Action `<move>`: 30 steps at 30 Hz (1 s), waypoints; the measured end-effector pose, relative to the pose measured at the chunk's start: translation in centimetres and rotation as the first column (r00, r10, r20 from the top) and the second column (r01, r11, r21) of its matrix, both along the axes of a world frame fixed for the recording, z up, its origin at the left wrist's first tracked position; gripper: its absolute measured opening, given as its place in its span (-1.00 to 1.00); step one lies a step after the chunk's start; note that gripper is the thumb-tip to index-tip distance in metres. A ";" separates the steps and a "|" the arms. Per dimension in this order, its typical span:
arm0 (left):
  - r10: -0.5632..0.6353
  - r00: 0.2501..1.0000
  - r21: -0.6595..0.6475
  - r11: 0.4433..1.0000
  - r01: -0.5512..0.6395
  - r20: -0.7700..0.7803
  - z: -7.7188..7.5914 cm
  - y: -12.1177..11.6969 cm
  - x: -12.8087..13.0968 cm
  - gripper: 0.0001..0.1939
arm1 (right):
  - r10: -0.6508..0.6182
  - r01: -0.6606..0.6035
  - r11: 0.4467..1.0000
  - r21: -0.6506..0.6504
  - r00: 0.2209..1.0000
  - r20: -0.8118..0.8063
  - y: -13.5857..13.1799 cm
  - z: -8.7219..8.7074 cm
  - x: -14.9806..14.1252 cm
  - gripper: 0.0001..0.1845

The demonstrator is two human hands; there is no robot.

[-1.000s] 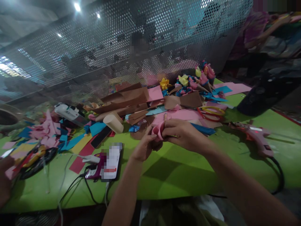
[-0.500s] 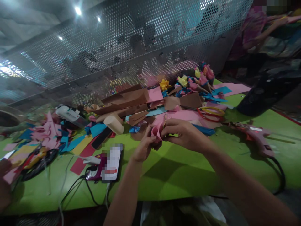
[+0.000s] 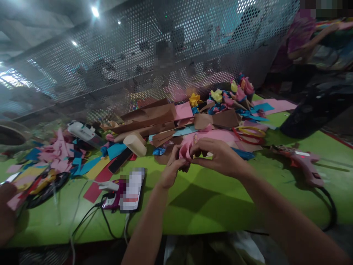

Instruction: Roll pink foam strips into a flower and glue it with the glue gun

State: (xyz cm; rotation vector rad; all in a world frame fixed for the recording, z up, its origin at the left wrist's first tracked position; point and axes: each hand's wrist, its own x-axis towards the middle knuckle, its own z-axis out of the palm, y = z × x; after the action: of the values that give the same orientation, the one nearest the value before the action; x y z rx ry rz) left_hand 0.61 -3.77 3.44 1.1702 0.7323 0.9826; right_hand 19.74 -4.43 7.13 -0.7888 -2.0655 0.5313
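Note:
A curled pink paper flower (image 3: 185,151), made of rolled layers, is held above the green table in front of me. My left hand (image 3: 173,167) grips it from the left and below, fingers wrapped round its base. From the right, my right hand (image 3: 217,156) pinches the upper edge of the same paper between thumb and fingers. Behind the hands lie pink paper sheets (image 3: 220,135) and brown paper pieces (image 3: 162,138). A pink glue gun (image 3: 306,162) with a lit red light lies to the right, its black cord running off the table's front.
Scissors with red and yellow handles (image 3: 250,134) lie beyond my right hand. Finished paper flowers (image 3: 239,94) cluster at the back. A smartphone (image 3: 132,189) with cables lies left, near a paper cup-like roll (image 3: 135,144). Another person's hand (image 3: 7,209) is at far left.
Both hands stay on the pink paper flower with only slight finger movement. The whole view has shifted a little, so things sit slightly further right.

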 end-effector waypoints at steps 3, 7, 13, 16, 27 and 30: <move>0.012 0.997 0.045 0.999 -0.008 -0.078 0.1 -0.1 -0.1 -0.65 | -0.064 0.067 0.997 0.038 0.995 -0.074 -0.2 -0.1 -0.5 -0.92; 0.062 0.977 0.121 0.992 -0.038 -0.202 0.4 -0.3 -0.1 -0.66 | -0.077 0.081 0.994 0.076 0.995 -0.063 -0.4 -0.4 -1.0 -0.91; 0.157 0.934 0.278 0.958 -0.066 -0.321 0.4 -0.3 0.0 -0.66 | -0.111 0.110 0.994 0.024 0.993 0.051 -0.2 -0.7 -1.1 -0.78; 0.197 0.900 0.362 0.931 -0.048 -0.389 0.4 -0.3 0.1 -0.66 | -0.094 0.096 0.995 -0.032 0.994 0.050 -0.1 -0.9 -1.2 -0.79; 0.205 0.893 0.380 0.924 -0.042 -0.400 0.7 -0.4 0.3 -0.65 | -0.149 0.150 0.985 -0.087 0.989 0.022 0.2 -1.2 -1.6 -0.88; 0.195 0.896 0.364 0.930 -0.040 -0.399 0.7 -0.4 0.3 -0.64 | -0.126 0.125 0.989 -0.078 0.992 -0.002 0.3 -1.2 -1.5 -0.89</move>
State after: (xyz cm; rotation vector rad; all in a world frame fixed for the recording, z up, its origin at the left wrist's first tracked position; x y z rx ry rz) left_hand 0.88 -4.13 4.10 1.7046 1.0178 0.9920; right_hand 18.20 -4.17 5.90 -0.9544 -1.9837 0.5461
